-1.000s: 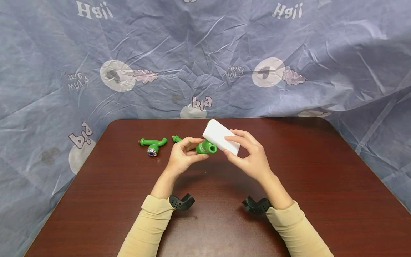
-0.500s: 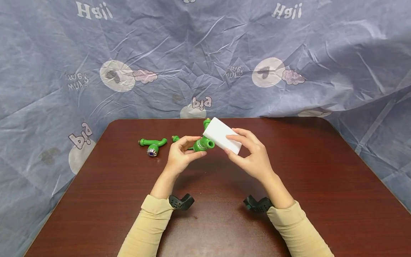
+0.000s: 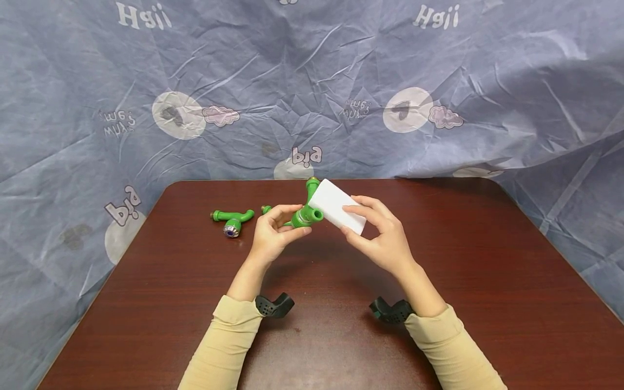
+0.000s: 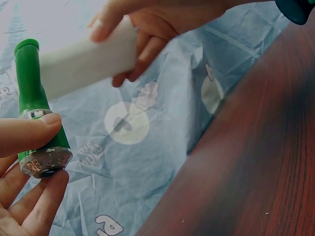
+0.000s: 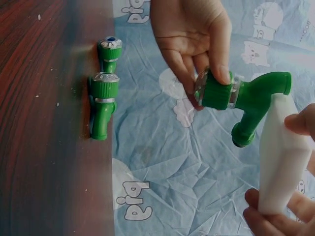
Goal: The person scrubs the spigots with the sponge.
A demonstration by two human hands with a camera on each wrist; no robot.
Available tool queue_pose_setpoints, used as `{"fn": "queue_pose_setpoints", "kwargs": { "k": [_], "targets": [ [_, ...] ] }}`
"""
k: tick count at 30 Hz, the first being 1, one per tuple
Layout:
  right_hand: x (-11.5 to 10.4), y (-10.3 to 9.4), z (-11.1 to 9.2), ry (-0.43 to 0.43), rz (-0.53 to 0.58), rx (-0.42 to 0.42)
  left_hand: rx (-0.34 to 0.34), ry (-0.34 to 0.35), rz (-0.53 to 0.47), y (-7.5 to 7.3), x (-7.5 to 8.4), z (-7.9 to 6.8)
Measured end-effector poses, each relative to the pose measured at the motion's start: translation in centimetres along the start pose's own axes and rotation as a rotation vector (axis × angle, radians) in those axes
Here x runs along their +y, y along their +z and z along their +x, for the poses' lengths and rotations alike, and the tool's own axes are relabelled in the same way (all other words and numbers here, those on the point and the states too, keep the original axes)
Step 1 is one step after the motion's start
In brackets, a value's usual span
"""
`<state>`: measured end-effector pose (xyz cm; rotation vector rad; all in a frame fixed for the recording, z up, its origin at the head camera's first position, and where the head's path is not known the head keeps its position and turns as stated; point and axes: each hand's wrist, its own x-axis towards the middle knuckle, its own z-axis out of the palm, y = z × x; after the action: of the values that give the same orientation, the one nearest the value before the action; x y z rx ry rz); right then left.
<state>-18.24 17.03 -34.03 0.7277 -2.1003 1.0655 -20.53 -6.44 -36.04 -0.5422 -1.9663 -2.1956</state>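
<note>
My left hand point(image 3: 273, 230) pinches the ribbed knob end of a green faucet point(image 5: 261, 96), held up over the table. Its spout opening faces me in the head view, and its threaded inlet points away. A white sponge block point(image 3: 336, 206) is in my right hand point(image 3: 382, 233), gripped between thumb and fingers. In the right wrist view the block's upper end lies right at the faucet's spout. From the left wrist view, my left thumb lies over the silver collar of the faucet point(image 4: 32, 78), and the sponge point(image 4: 88, 64) overlaps its body from behind.
Two more green faucets lie on the dark red table point(image 3: 146, 303): one faucet point(image 3: 233, 221) at the back left, another faucet point(image 3: 266, 209) partly hidden behind my left hand. A blue-grey printed cloth point(image 3: 312, 97) hangs behind the table's far edge.
The faucet in my left hand has shifted slightly left and up, and its inlet end has come into view beside the sponge. My right hand keeps its grip on the sponge, nearly in place.
</note>
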Motion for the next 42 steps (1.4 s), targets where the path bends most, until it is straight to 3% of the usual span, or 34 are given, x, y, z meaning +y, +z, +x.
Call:
{"fn": "queue_pose_setpoints", "kwargs": {
  "k": [5,8,16,22,28,34,42],
  "targets": [
    [0.1,0.0,0.0,0.056,-0.042,0.078,0.008,0.005,0.001,-0.1,-0.7,0.1],
    [-0.1,0.0,0.1,0.030,-0.003,0.113,0.012,0.008,0.010,-0.1,-0.8,0.1],
    [-0.8,0.2,0.1,-0.059,0.060,0.048,0.041,0.002,0.048,-0.1,-0.9,0.2],
    [-0.5,0.2,0.1,-0.035,0.026,0.113,0.083,0.004,0.095,-0.1,-1.1,0.2],
    [-0.6,0.2,0.1,-0.037,-0.019,0.062,0.120,-0.008,0.093,-0.2,-0.8,0.3],
    [-0.9,0.2,0.0,0.024,-0.107,0.046,0.182,-0.005,0.102,0.4,1.7,-0.4],
    [-0.7,0.3,-0.2,0.027,-0.172,-0.037,0.222,0.061,0.078,-0.2,-0.8,0.4]
  ]
}}
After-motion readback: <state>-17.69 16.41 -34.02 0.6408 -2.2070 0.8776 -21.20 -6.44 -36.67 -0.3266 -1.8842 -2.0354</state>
